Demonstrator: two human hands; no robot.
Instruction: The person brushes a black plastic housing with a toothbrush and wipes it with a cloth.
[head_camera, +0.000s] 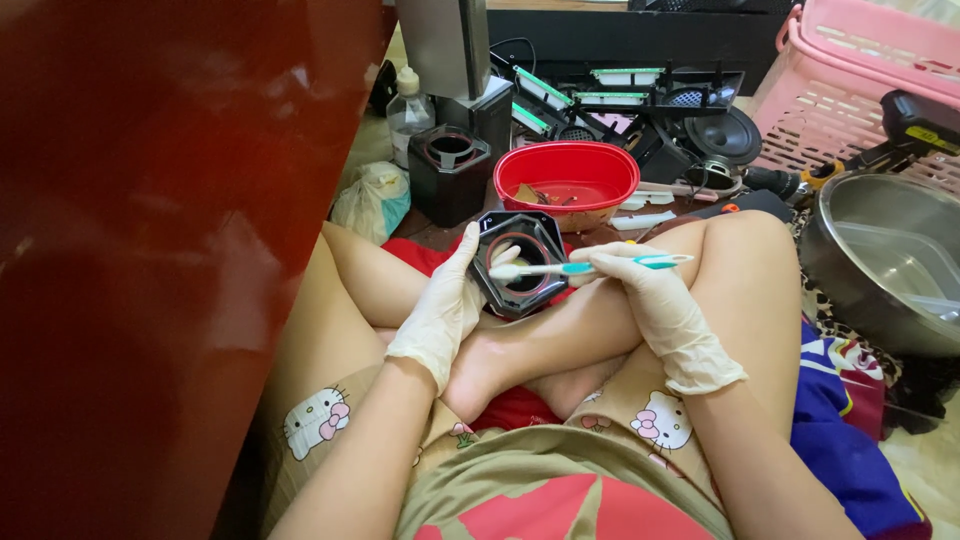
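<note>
Left hand (443, 305) grips one black speaker housing (520, 262); right hand (655, 300) grasps one toothbrush (590, 266); second housing (449, 172) beside red bowl (566, 180).

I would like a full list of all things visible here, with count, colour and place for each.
Speaker housing: one, black, held at centre.
Toothbrush: one, white and teal, across the housing.
Second housing: one, black, on the floor behind.
Bowl: one, red, behind the held housing.
Bottle: one, clear, far left.
Plastic bag: one, whitish, left.
Loose speaker driver: one, black, rear right.
Basket: one, pink, top right.
Metal pot: one, silver, right.
Left hand: white glove, holds the housing.
Right hand: white glove, holds the toothbrush.
</note>
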